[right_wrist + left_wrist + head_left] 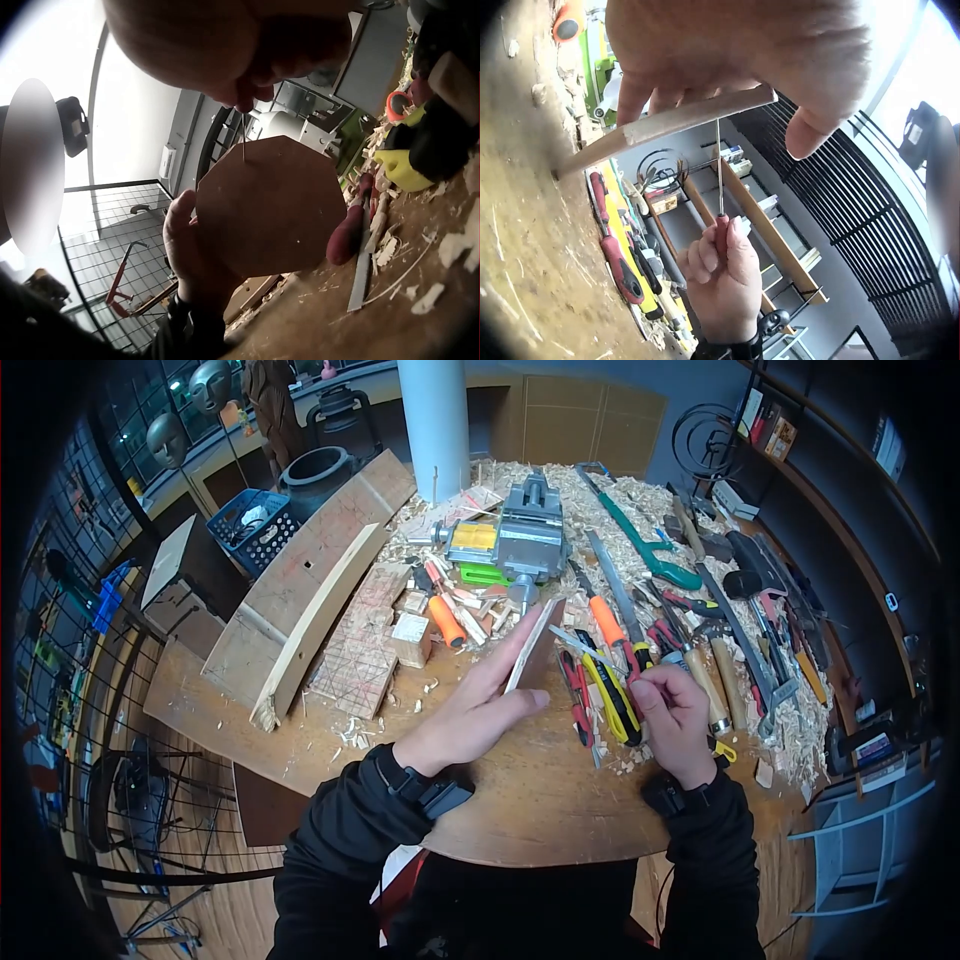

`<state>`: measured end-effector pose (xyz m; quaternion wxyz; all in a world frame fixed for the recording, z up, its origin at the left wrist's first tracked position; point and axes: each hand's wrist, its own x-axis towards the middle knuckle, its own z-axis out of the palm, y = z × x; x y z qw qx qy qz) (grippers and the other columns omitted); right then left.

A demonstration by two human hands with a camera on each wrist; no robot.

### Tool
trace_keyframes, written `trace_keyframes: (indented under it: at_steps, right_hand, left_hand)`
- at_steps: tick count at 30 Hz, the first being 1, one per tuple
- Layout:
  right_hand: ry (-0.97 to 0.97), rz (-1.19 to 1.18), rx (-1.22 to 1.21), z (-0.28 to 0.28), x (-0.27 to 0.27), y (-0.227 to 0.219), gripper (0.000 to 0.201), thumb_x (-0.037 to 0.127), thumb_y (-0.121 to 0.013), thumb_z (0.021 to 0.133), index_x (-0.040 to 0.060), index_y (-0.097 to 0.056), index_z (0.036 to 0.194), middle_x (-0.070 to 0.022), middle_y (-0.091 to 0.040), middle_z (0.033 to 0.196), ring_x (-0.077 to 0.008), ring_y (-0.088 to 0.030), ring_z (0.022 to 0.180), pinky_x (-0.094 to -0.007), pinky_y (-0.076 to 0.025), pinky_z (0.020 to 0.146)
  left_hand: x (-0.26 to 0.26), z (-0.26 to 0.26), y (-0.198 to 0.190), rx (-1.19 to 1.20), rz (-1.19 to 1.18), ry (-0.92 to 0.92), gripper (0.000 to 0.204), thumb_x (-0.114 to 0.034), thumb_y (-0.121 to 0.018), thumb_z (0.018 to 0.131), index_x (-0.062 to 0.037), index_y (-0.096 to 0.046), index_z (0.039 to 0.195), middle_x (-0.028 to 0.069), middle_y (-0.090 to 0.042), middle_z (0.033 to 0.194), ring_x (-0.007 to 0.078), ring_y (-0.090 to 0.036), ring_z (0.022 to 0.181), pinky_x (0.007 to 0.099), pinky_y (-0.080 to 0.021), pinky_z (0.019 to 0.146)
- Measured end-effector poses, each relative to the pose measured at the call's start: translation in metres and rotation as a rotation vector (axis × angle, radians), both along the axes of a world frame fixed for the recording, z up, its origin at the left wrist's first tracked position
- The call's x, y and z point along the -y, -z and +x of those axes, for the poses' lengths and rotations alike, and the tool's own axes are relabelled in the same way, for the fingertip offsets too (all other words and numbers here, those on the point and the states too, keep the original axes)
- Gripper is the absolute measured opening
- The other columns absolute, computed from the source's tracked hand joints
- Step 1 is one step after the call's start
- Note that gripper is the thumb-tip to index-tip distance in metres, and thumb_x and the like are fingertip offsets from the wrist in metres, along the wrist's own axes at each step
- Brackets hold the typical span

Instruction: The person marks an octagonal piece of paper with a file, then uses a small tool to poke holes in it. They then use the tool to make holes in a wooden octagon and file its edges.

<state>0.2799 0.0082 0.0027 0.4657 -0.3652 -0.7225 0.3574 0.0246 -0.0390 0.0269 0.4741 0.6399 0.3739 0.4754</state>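
An octagonal wooden board (270, 217) stands upright on edge over the table, in front of the person. My left hand (470, 720) supports its left face with extended fingers, while the thumb stands apart from it. To the right, my right hand (675, 720) grips the red handle (721, 238) of a slender hand tool. Its thin metal shaft (720, 169) points at the board, and the tip meets the face in the right wrist view. A yellow-and-black utility knife (611, 700) and red-handled tools (577, 700) lie between the hands.
A grey metal vise (533, 535) stands at the back among wood shavings. Several tools, including a green-handled saw (630, 530), cover the table's right side. A long curved timber (320, 620), a wooden block (411, 639) and an orange-handled tool (446, 622) lie on the left.
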Motion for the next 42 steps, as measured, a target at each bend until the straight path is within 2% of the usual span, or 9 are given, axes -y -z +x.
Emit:
trace_keyframes:
  at_steps: [10, 12, 14, 15, 24, 32, 38, 40, 42]
  right_hand:
    - [0.106, 0.297, 0.013, 0.0, -0.002, -0.009, 0.019, 0.002, -0.075, 0.08, 0.0017, -0.067, 0.097, -0.0055, -0.055, 0.085, -0.0136, -0.052, 0.075, -0.0244, -0.041, 0.068]
    - [0.076, 0.258, 0.027, 0.005, -0.005, -0.003, 0.016, 0.004, -0.073, 0.085, 0.0002, -0.066, 0.099, -0.0056, -0.058, 0.087, -0.0115, -0.054, 0.078, -0.023, -0.043, 0.07]
    - [-0.016, -0.152, -0.179, 0.001, 0.002, -0.002, 0.015, 0.007, -0.069, 0.09, -0.0021, -0.065, 0.101, -0.0056, -0.061, 0.089, -0.0083, -0.057, 0.078, -0.0215, -0.045, 0.069]
    - [-0.023, -0.038, -0.107, 0.0, 0.002, -0.003, 0.016, 0.011, -0.065, 0.095, -0.0037, -0.063, 0.102, -0.0043, -0.064, 0.086, -0.0055, -0.058, 0.076, -0.0203, -0.046, 0.067]
    - [-0.032, 0.032, 0.037, 0.007, 0.002, -0.008, 0.023, 0.019, -0.059, 0.099, -0.0024, -0.064, 0.096, -0.0003, -0.054, 0.069, -0.0049, -0.047, 0.062, -0.0229, -0.039, 0.056]
    - [-0.067, -0.114, -0.019, 0.006, 0.003, -0.006, 0.025, 0.023, -0.06, 0.099, -0.0014, -0.064, 0.096, 0.0014, -0.055, 0.069, -0.004, -0.047, 0.064, -0.0222, -0.039, 0.057]
    - [-0.024, -0.024, -0.098, 0.004, 0.005, -0.006, 0.018, 0.016, -0.064, 0.096, -0.0012, -0.065, 0.1, -0.0051, -0.061, 0.081, -0.0086, -0.054, 0.068, -0.0248, -0.043, 0.061]
    - [0.072, 0.348, 0.03, 0.004, 0.001, -0.01, 0.014, 0.01, -0.068, 0.092, -0.0006, -0.066, 0.1, -0.0085, -0.062, 0.084, -0.0128, -0.057, 0.067, -0.0261, -0.044, 0.061]
    - [0.096, 0.379, 0.049, 0.002, 0.003, -0.011, 0.013, 0.008, -0.07, 0.089, -0.0002, -0.066, 0.099, -0.0093, -0.063, 0.083, -0.016, -0.058, 0.066, -0.0271, -0.044, 0.059]
  left_hand:
    - [0.001, 0.002, 0.002, 0.034, -0.025, 0.014, 0.081, -0.002, -0.051, 0.078, 0.0015, -0.02, 0.153, 0.0157, -0.023, 0.159, 0.0221, -0.017, 0.149, 0.0325, -0.013, 0.118]
    - [0.0, 0.003, 0.0, 0.009, -0.006, 0.018, 0.081, -0.002, -0.05, 0.078, 0.0017, -0.021, 0.153, 0.0152, -0.025, 0.158, 0.0223, -0.018, 0.148, 0.0325, -0.014, 0.118]
    - [0.001, 0.003, 0.002, -0.005, -0.012, -0.03, 0.079, -0.002, -0.049, 0.078, 0.002, -0.021, 0.152, 0.0151, -0.026, 0.158, 0.0222, -0.02, 0.147, 0.0321, -0.015, 0.118]
    - [0.001, 0.003, 0.001, -0.009, -0.02, -0.021, 0.079, -0.002, -0.049, 0.078, 0.002, -0.021, 0.152, 0.0151, -0.026, 0.158, 0.0222, -0.02, 0.147, 0.0321, -0.015, 0.118]
    - [0.005, 0.008, -0.002, 0.053, -0.068, -0.032, 0.078, -0.001, -0.047, 0.078, 0.0048, -0.022, 0.152, 0.0154, -0.03, 0.155, 0.022, -0.024, 0.146, 0.0319, -0.016, 0.117]
    - [0.005, 0.002, 0.007, -0.046, -0.037, -0.076, 0.078, -0.002, -0.048, 0.078, 0.0043, -0.023, 0.151, 0.0172, -0.034, 0.153, 0.0236, -0.028, 0.144, 0.0324, -0.018, 0.117]
    - [0.005, 0.001, 0.008, -0.078, -0.016, -0.073, 0.078, -0.002, -0.049, 0.078, 0.0036, -0.023, 0.152, 0.0178, -0.033, 0.153, 0.0242, -0.028, 0.144, 0.0325, -0.019, 0.117]
    - [0.005, 0.002, 0.005, -0.074, -0.021, -0.073, 0.079, -0.002, -0.048, 0.077, 0.0037, -0.023, 0.152, 0.0178, -0.033, 0.154, 0.0242, -0.027, 0.145, 0.0325, -0.018, 0.117]
    - [0.007, 0.004, 0.003, -0.066, -0.036, -0.076, 0.079, -0.002, -0.048, 0.077, 0.0039, -0.023, 0.152, 0.0178, -0.032, 0.154, 0.0242, -0.026, 0.145, 0.0325, -0.018, 0.117]
